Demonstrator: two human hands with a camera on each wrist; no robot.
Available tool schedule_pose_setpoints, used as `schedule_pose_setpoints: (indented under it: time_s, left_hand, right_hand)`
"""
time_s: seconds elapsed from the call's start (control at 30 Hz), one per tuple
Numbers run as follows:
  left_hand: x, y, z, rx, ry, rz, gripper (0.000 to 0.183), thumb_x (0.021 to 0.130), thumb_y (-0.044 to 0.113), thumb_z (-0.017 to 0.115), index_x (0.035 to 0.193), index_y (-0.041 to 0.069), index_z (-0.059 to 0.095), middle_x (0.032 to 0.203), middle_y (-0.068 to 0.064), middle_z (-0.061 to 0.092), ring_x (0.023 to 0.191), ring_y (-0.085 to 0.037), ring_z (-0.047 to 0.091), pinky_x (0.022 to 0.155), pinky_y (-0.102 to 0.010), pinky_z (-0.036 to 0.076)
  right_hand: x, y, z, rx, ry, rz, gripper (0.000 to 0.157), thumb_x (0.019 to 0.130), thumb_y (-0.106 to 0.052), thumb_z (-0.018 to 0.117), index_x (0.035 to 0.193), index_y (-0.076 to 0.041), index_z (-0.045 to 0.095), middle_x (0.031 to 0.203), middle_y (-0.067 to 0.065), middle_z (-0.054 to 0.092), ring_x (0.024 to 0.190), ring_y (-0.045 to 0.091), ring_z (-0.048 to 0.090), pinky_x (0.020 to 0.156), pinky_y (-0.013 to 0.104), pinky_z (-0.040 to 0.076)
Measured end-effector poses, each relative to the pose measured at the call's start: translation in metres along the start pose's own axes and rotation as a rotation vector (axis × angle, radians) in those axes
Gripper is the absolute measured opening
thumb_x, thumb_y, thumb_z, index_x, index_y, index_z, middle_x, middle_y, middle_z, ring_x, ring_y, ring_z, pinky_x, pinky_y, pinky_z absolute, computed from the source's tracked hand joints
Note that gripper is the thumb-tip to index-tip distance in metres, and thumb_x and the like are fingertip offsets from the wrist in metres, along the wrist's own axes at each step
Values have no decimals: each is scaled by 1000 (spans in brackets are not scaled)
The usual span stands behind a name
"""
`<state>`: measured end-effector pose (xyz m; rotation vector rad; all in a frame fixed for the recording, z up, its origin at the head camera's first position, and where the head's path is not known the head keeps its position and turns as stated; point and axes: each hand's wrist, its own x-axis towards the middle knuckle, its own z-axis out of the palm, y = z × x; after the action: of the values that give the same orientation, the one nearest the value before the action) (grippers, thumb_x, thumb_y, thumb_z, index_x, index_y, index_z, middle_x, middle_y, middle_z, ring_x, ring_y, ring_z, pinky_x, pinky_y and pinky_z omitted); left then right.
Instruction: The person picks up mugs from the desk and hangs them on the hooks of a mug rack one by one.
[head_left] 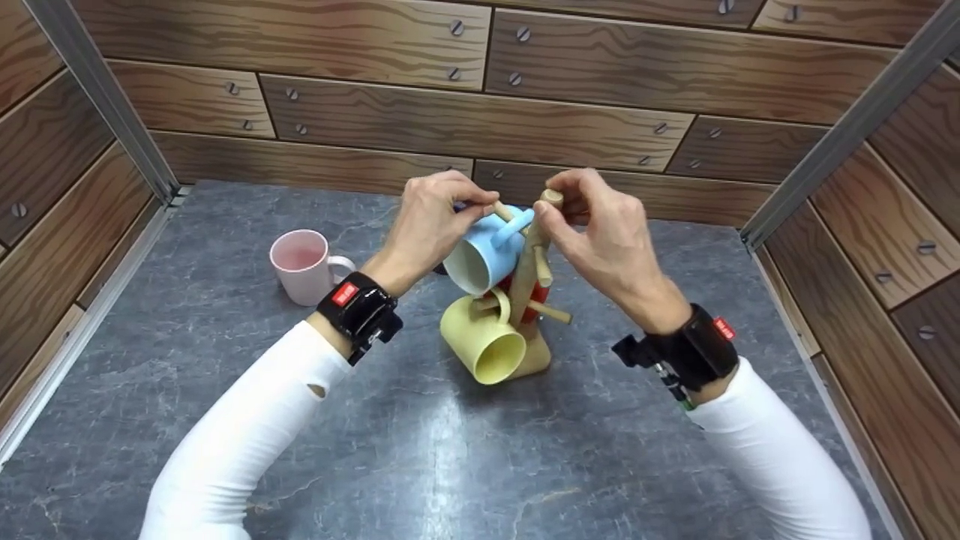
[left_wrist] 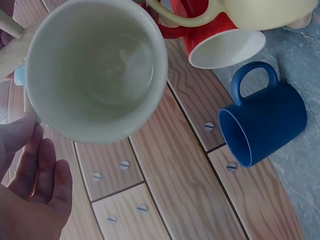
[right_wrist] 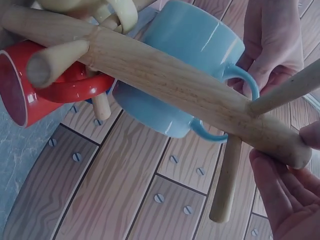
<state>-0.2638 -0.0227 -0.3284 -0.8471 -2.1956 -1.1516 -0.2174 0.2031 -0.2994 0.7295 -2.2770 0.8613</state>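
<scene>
Pale-blue mug [head_left: 491,246] sits w/ handle round upper peg [head_left: 504,211]; my L grip [head_left: 433,221] pinches peg end, R grip [head_left: 601,225] pinches top of wooden post [head_left: 526,281], prob. so post can't tip under off-centre wt. Yellow mug [head_left: 466,336] hangs below.

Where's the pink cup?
In the head view, the pink cup stands on the grey table, left of the left hand and the wooden mug tree.

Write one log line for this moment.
Left hand: pinches peg; right hand: grips post top; blue mug: handle around peg; yellow mug, red mug: on rack; pink mug, navy mug: on table
</scene>
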Motion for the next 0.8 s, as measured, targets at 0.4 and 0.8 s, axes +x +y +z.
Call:
schedule_pose_setpoints:
  time_s: [0.4,0.8]
  left_hand:
    - [13,6,7,65,-44,-45,10,91,8,79,100,8,83,96,-4,78,91,-19,74,81,-29,57]
    - [20,7,15,108,-76,-9,11,93,7,76,103,7,83,97,-6,78,93,-21,73,83,-30,57]
  right_hand:
    - [-6,7,-3,-49,-27,-132,28,97,-5,63,123,4,68,104,14,71,90,16,70,75,30,61]
    - [-10,8,-5,-48,-16,-148,28,99,-6,65,124,5,68,104,15,70,91,17,70,78,22,59]
